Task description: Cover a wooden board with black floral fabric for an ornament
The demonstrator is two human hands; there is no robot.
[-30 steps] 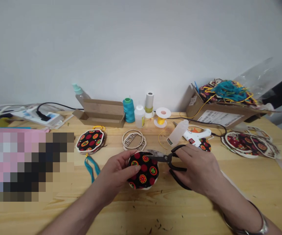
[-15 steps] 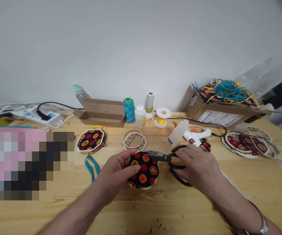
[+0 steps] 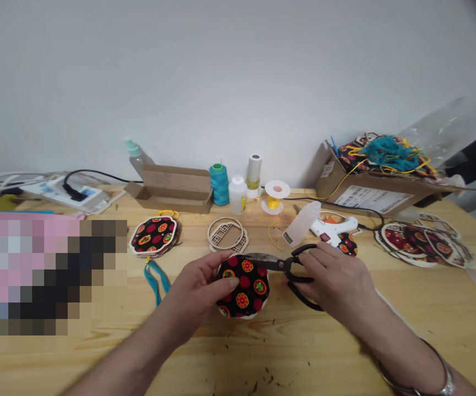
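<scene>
Head view: left hand (image 3: 202,285) pinches the flowered cloth disc (image 3: 244,295) over the table (image 3: 337,352), right hand (image 3: 339,280) grips scissors (image 3: 278,265) at its upper edge; a slip could nick the cloth disc.

The one view looks from the person's head, facing forward and down over the table (image 3: 324,352) to the wall (image 3: 238,71), which fills its upper part. The camera sits above and behind the left hand (image 3: 202,283) and the right hand (image 3: 340,280), near them, with both below the middle of its wide view.
</scene>
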